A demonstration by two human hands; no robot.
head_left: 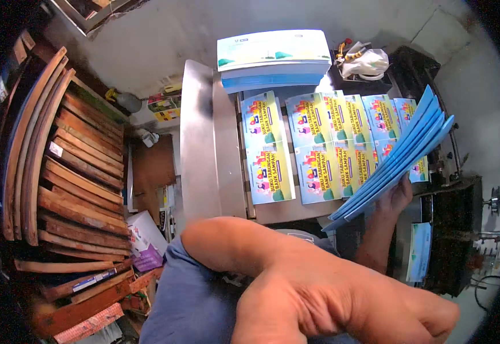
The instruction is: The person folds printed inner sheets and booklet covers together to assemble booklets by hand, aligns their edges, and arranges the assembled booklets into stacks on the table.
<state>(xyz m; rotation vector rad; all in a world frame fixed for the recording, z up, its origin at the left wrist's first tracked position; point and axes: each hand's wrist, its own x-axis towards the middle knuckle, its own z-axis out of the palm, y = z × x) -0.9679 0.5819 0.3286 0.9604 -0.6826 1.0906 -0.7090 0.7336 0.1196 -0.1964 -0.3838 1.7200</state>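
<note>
At the right, my right hand (396, 198) grips a fanned bunch of light-blue booklets (396, 157) from below, tilted up above the table. Their folded edges lie close together. My left hand (387, 295) looms large across the lower part of the view, very near the camera. Its fingers are hidden, and whatever they may hold cannot be made out. Ahead, rows of overlapping colourful printed booklets (270, 172) lie on the metal table (230, 172). Behind them stands a tall stack of white-and-blue printed sheets (273, 51).
A wooden slatted rack (83, 155) stands at the left. Beside my knee is a white-and-purple box (146, 241). Dark machinery (456, 241) with metal rods borders the table on the right, with another blue printed piece (419, 252) by it. A white bag (366, 62) sits at the back right.
</note>
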